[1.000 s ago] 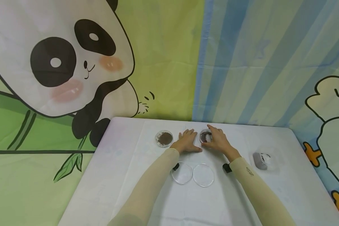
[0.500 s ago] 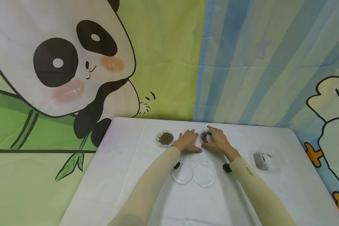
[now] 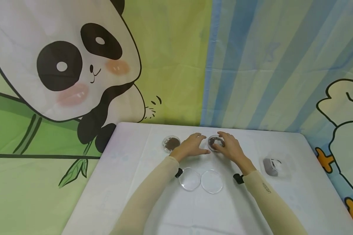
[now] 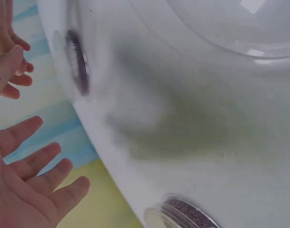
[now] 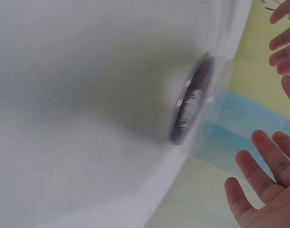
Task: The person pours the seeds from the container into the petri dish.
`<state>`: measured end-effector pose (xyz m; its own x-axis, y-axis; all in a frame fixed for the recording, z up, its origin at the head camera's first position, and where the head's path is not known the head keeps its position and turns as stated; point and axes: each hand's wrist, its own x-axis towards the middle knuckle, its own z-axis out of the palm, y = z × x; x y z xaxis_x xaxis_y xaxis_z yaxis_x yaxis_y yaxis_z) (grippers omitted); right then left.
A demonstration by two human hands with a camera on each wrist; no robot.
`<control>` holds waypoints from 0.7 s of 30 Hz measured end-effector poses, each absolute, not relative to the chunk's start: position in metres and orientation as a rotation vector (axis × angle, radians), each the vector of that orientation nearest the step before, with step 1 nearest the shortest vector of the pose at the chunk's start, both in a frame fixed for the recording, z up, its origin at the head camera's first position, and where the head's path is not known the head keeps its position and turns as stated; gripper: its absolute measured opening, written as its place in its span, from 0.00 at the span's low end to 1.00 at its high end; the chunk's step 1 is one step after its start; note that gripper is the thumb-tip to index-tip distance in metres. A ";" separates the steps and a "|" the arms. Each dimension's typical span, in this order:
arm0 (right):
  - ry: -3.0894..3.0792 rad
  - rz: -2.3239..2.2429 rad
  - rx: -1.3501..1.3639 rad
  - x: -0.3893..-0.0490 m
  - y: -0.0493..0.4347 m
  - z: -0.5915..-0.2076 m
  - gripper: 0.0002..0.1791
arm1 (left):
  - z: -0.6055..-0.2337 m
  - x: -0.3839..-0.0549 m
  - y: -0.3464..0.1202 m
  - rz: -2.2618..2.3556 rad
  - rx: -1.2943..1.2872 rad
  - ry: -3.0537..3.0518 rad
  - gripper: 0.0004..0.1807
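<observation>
Over the person's shoulder, in the head view, I see the right hand (image 3: 231,147) arched wide at the right-hand dish (image 3: 208,143), its thumb across dark grains (image 3: 213,140) and a white patch; a slight dip could smear them. The left hand (image 3: 191,145) is spread wide, holding nothing, between that dish and the left-hand dish (image 3: 163,143), whose near edge its wrist overlaps, so a careless backward sweep could tip it. Two clear discs (image 3: 190,179) lie side by side on the white table (image 3: 241,209), nearer the person; being hard to see there, they could be caught by the small black wrist camera (image 3: 178,173) under the left arm. From the left wrist, the fingers stand well spread, and the right-hand dish sits close to the table's edge, so a push away from the person might send it over. From the right wrist, the right hand's fingers are wide too, with a gap between them and the dish; thumb contact I cannot tell.
</observation>
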<state>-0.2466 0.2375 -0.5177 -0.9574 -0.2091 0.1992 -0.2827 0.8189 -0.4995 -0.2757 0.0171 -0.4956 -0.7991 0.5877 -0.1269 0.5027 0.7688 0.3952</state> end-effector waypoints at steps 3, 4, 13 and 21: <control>-2.814 0.772 0.425 -0.231 0.236 -0.509 0.35 | -0.490 -0.262 0.009 0.566 0.900 2.728 0.43; -2.793 0.752 0.441 -0.226 0.235 -0.506 0.34 | -0.489 -0.257 0.005 0.587 0.914 2.730 0.43; -2.632 0.700 0.486 -0.182 0.235 -0.495 0.28 | -0.481 -0.203 -0.027 0.721 0.958 2.802 0.41; -2.541 0.716 0.528 -0.153 0.238 -0.512 0.27 | -0.494 -0.166 -0.047 0.803 0.907 2.840 0.39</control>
